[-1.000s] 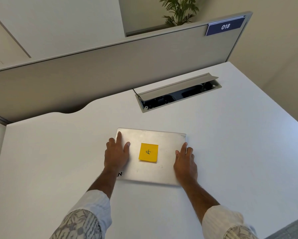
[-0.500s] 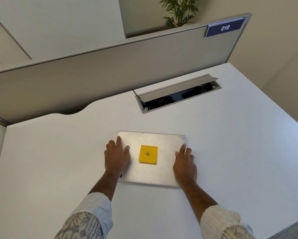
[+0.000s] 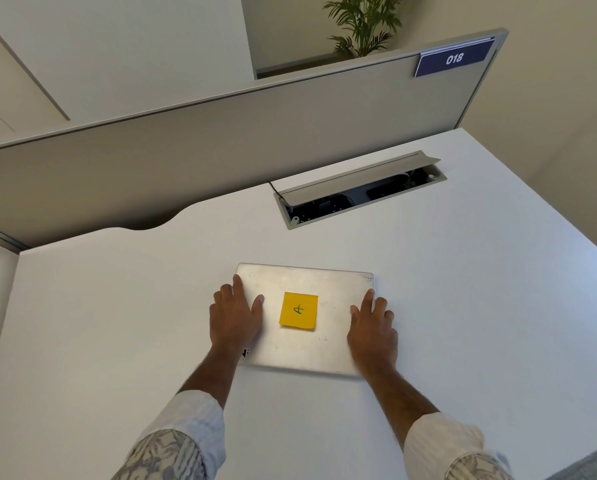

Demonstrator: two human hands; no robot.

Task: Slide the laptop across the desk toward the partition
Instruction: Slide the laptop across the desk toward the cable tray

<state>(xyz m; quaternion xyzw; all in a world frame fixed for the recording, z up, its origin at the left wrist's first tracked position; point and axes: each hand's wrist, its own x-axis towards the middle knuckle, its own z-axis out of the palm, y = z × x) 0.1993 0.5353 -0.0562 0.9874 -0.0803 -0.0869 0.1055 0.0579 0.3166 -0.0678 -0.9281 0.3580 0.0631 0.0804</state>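
Note:
A closed silver laptop [image 3: 328, 296] lies flat on the white desk [image 3: 463, 306], with a yellow sticky note [image 3: 299, 310] in the middle of its lid. My left hand [image 3: 234, 320] rests flat on the lid's left side, outer fingers over the left edge. On the right side my right hand [image 3: 373, 334] presses down the same way, with fingers over the right edge. The grey partition [image 3: 221, 143] stands along the far edge of the desk, well beyond the laptop.
An open cable tray [image 3: 359, 192] with a raised grey flap is sunk into the desk between the laptop and the partition, to the right. A blue "018" label [image 3: 454, 58] sits on the partition's top right. A curved cutout [image 3: 148, 225] notches the desk's far left edge.
Almost nothing has changed. The view has dipped slightly, and both hands and the laptop keep the same place relative to the cable tray.

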